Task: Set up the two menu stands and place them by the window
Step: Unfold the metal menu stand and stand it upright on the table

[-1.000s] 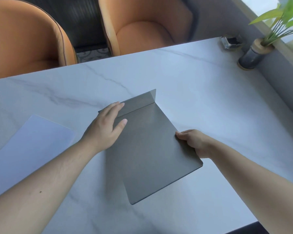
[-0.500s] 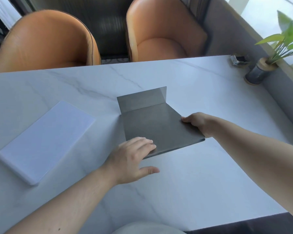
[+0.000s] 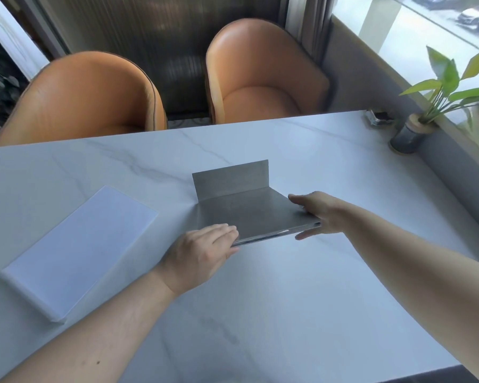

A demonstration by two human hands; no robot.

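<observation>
A grey menu stand (image 3: 249, 208) lies flat in the middle of the white marble table (image 3: 302, 299), its short flap turned up at the far end. My left hand (image 3: 202, 252) grips its near left corner, fingers on top. At the stand's right edge my right hand (image 3: 315, 214) holds it, thumb above and fingers below, and the near edge is raised slightly off the table. A second, white menu stand (image 3: 80, 244) lies flat to the left, its folded lip at the near end.
Two orange chairs (image 3: 260, 78) stand beyond the far table edge. A potted green plant (image 3: 409, 134) and a small glass holder (image 3: 378, 117) sit at the far right corner by the window sill (image 3: 454, 161).
My left hand slid from the stand's far flap to its near left corner and took hold. The near edge has lifted a little. My view has tilted up.
</observation>
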